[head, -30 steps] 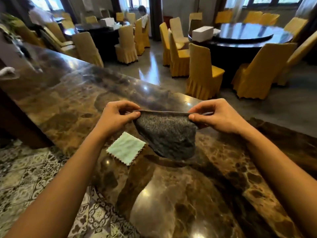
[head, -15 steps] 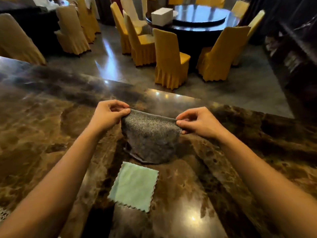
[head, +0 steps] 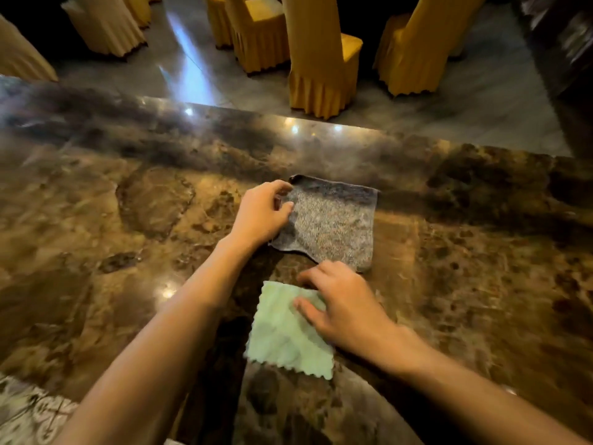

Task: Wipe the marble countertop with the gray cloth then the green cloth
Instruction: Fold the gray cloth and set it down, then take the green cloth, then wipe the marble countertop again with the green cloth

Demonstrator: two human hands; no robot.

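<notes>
The gray cloth (head: 333, 224) lies spread flat on the brown marble countertop (head: 128, 203), near its far edge. My left hand (head: 261, 215) rests on the cloth's left edge, its fingertips pinching the upper left corner. The green cloth (head: 285, 335), small with a scalloped edge, lies flat just nearer to me. My right hand (head: 340, 303) lies on the green cloth's upper right corner, fingers spread and touching it, not closed around it.
Yellow-covered chairs (head: 321, 59) stand on the glossy floor beyond the counter's far edge. Patterned floor tiles (head: 29, 412) show at the lower left, past the counter's near edge. A dark piece of furniture (head: 564, 40) stands at the upper right.
The gray cloth, held up by both hands before, now lies flat on the marble. My right hand let go of it and came down onto the green cloth. The view tilted downward.
</notes>
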